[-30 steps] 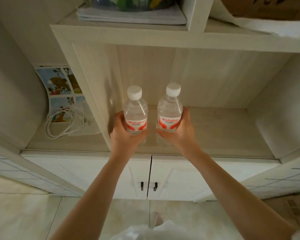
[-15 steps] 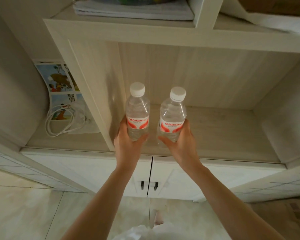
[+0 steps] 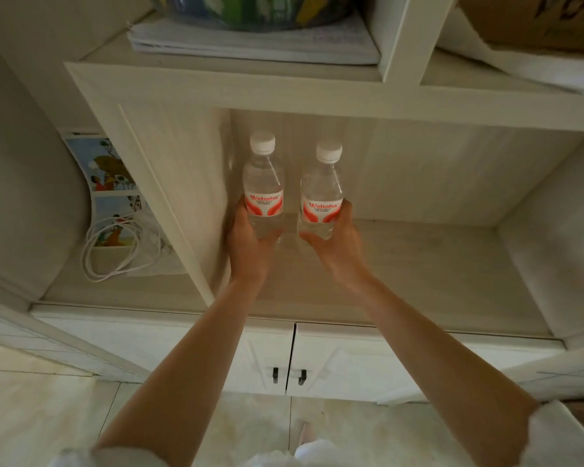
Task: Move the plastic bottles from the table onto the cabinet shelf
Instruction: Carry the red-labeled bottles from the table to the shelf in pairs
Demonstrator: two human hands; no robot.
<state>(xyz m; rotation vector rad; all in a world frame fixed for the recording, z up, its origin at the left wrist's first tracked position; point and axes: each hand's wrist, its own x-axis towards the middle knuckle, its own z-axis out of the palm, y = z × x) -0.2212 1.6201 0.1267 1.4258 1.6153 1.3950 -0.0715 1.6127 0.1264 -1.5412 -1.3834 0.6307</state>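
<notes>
Two bottles, left (image 3: pixel 263 193) and right (image 3: pixel 321 200), each wrapped in a hand's (image 3: pixel 250 244) (image 3: pixel 338 244) closed grip; better set flat, far-left on shelf (image 3: pixel 418 257), then let go.

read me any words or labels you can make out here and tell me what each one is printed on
"Wahaha": red brand name on the label of the left bottle, held in the left hand.
"Wahaha": same label on the right bottle, held in the right hand.
Small lines under each brand name: too small to read.
Dark lettering on the cardboard box at top right: cut off, unreadable.
</notes>
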